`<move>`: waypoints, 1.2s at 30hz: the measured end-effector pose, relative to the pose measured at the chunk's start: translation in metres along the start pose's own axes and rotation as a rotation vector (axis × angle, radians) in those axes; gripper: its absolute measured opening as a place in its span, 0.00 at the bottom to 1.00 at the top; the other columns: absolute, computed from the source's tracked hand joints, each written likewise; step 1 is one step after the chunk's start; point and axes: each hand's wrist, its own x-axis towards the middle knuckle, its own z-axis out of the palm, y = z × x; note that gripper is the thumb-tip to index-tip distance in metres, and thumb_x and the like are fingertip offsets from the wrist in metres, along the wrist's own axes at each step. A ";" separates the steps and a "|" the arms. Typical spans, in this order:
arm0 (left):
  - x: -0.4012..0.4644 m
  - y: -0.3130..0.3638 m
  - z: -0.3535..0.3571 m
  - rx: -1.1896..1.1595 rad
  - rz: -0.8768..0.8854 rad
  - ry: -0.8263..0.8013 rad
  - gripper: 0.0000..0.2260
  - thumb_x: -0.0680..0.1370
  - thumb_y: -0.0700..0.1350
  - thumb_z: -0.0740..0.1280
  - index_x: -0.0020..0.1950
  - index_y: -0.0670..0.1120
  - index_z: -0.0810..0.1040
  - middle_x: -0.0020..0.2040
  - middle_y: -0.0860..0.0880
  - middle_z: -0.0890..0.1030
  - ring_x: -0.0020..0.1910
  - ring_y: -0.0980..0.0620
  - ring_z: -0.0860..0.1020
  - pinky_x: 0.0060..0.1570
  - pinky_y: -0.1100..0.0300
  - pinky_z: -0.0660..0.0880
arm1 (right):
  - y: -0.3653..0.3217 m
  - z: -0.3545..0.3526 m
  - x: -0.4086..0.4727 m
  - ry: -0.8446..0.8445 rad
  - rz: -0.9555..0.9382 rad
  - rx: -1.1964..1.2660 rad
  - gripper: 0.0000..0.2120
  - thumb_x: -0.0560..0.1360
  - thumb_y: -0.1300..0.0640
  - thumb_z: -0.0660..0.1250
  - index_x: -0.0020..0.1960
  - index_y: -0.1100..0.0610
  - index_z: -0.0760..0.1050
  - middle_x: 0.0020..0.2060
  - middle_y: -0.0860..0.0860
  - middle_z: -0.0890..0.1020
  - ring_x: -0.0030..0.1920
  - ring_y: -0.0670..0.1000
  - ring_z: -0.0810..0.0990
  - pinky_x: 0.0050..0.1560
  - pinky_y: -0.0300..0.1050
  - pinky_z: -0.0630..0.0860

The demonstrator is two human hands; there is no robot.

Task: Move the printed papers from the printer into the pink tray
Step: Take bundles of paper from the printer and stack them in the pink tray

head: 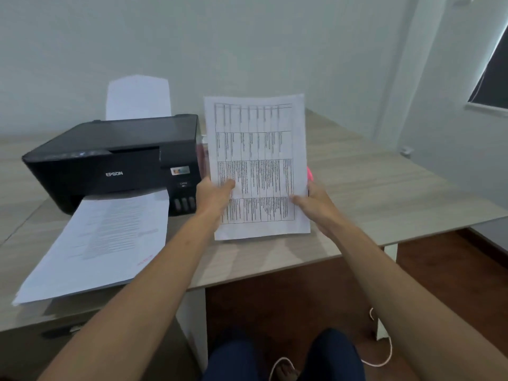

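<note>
my left hand and right hand pinch one printed sheet above the pink tray, which is almost hidden behind it. more printed papers lie at the printer output, so i judge the task partly done.

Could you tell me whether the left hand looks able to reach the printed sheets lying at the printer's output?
Probably yes, once it lets go: the left hand grips the table-printed sheet, and the printed sheets lie uncovered just to its left, below the printer.
</note>
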 end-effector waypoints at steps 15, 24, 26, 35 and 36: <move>0.049 0.016 0.026 0.293 -0.219 -0.204 0.17 0.74 0.30 0.68 0.63 0.32 0.76 0.58 0.37 0.82 0.52 0.40 0.83 0.45 0.49 0.82 | 0.005 -0.026 0.034 0.044 0.367 0.384 0.29 0.73 0.76 0.58 0.71 0.59 0.63 0.66 0.60 0.75 0.47 0.58 0.82 0.28 0.46 0.81; 0.046 0.034 0.010 0.317 -0.259 -0.440 0.10 0.68 0.36 0.78 0.47 0.39 0.82 0.36 0.46 0.87 0.33 0.52 0.86 0.29 0.62 0.81 | -0.005 -0.022 0.056 0.169 0.354 0.473 0.14 0.74 0.77 0.58 0.56 0.64 0.68 0.58 0.64 0.76 0.43 0.57 0.82 0.27 0.44 0.81; 0.046 0.035 0.011 0.348 -0.232 -0.442 0.12 0.66 0.37 0.80 0.47 0.39 0.82 0.37 0.46 0.87 0.34 0.52 0.86 0.33 0.60 0.81 | -0.007 -0.021 0.058 0.191 0.360 0.524 0.15 0.74 0.76 0.59 0.60 0.69 0.69 0.56 0.65 0.77 0.41 0.58 0.82 0.26 0.43 0.81; 0.072 0.017 0.030 0.475 -0.105 -0.260 0.20 0.66 0.39 0.80 0.55 0.36 0.80 0.37 0.44 0.86 0.27 0.52 0.83 0.22 0.62 0.76 | -0.005 -0.014 0.083 0.244 0.373 0.499 0.05 0.76 0.75 0.61 0.50 0.71 0.73 0.47 0.63 0.80 0.34 0.57 0.83 0.31 0.43 0.83; 0.077 0.014 0.033 0.493 -0.091 -0.240 0.20 0.66 0.39 0.80 0.55 0.36 0.80 0.36 0.45 0.86 0.25 0.53 0.83 0.21 0.63 0.75 | -0.002 -0.012 0.090 0.263 0.375 0.495 0.06 0.76 0.75 0.61 0.51 0.71 0.73 0.47 0.63 0.80 0.33 0.57 0.83 0.34 0.45 0.83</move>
